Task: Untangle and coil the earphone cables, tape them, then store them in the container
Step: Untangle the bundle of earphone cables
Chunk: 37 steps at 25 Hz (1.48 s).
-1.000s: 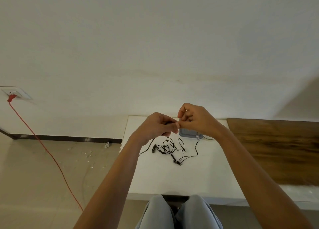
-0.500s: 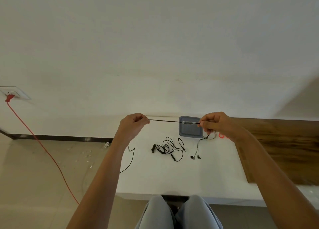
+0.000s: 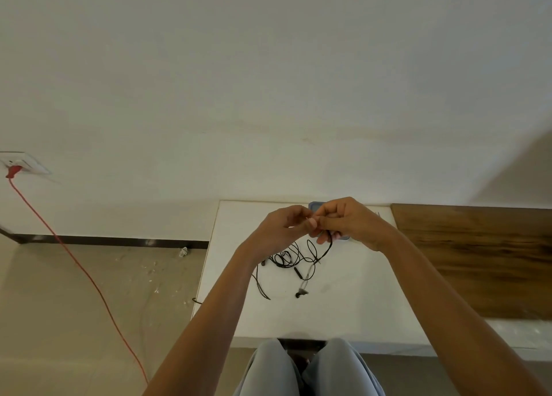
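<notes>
At the far left a wall socket is cut off by the frame edge, its markings too blurred to read. A red plug sits in it, and a red cord trails down across the floor until it runs out of sight at the bottom. Small pale scraps lie by the skirting, too small to identify. Next comes the white tabletop. Above it the left hand has its fingers curled, the thumb pressed against the tips of the right hand. Both pinch the black earphone cable at that meeting point, though the strand itself is lost between the fingertips. From the right hand a length hangs down to the loose tangle lying on the tabletop just below the hands. One strand disappears behind the left wrist, and the earbuds lie nearer the person, slightly smeared. The grey-blue container stands behind the hands, almost wholly hidden, with only a corner and a sliver of rim showing. To the right a dark wooden surface adjoins the tabletop and is cut off at the frame edge. At the bottom, knees in light trousers show partly under the forearms.
</notes>
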{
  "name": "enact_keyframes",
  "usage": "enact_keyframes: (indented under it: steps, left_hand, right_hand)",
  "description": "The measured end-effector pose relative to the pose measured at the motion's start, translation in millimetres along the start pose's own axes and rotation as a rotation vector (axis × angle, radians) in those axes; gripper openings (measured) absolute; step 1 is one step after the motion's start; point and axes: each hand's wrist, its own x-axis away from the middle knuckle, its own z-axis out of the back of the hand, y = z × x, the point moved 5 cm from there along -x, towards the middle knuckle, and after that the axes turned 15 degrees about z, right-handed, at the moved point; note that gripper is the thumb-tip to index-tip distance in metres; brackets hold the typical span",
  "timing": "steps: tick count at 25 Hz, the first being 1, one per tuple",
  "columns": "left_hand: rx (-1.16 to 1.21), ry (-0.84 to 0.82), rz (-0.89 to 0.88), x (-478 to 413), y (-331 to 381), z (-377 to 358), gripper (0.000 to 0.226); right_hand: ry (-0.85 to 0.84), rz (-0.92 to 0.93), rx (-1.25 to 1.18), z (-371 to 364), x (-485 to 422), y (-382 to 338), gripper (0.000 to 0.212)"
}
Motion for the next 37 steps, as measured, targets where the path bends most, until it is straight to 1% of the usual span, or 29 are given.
enact_keyframes:
  steps: [4,8,10,12,13,15,19,22,24,28,34,37]
  left_hand:
    - [0.044,0.005,0.034,-1.2,-2.9,5.4,0.026]
    - [-0.058,0.092,0.01,1.1,-0.7,17.7,0.024]
    - [-0.067,0.104,0.0,2.2,3.0,19.5,0.024]
    - [-0.089,0.128,-0.031,3.5,8.1,20.7,0.023]
    - [-0.096,0.142,-0.051,4.1,10.7,21.7,0.021]
    - [-0.071,0.169,-0.07,5.0,13.7,26.8,0.018]
    - [-0.046,0.237,-0.051,7.8,13.5,42.5,0.016]
    - [-0.035,0.275,-0.049,9.7,12.5,47.5,0.016]
    - [-0.021,0.338,-0.042,10.6,11.5,52.5,0.018]
    - [0.007,0.457,0.003,13.5,7.5,71.0,0.018]
    - [0.025,0.563,0.027,18.3,-1.5,93.5,0.02]
    - [0.031,0.568,0.033,20.6,-5.6,97.2,0.017]
  right_hand:
    - [0.001,-0.029,-0.004,-0.2,0.4,-3.4,0.007]
    - [-0.024,-0.047,0.047,1.0,-0.5,-1.8,0.007]
    - [-0.066,-0.017,0.09,-3.5,-2.3,-2.3,0.01]
    - [-0.113,0.008,0.157,-10.9,-4.3,-4.3,0.018]
    - [-0.121,0.005,0.151,-14.1,-4.8,-4.5,0.022]
    - [-0.103,-0.003,0.035,-17.1,-4.0,-3.3,0.025]
    - [-0.002,0.018,-0.187,-11.1,-1.9,5.8,0.023]
    - [0.0,0.029,-0.142,-7.1,-2.8,10.5,0.018]
    - [-0.017,0.029,-0.101,-4.7,-3.3,11.9,0.014]
    - [0.016,0.001,-0.09,4.9,1.5,16.7,0.005]
    - [0.028,-0.057,-0.063,17.8,11.4,31.3,0.011]
    - [0.038,-0.064,-0.072,20.8,12.5,36.1,0.013]
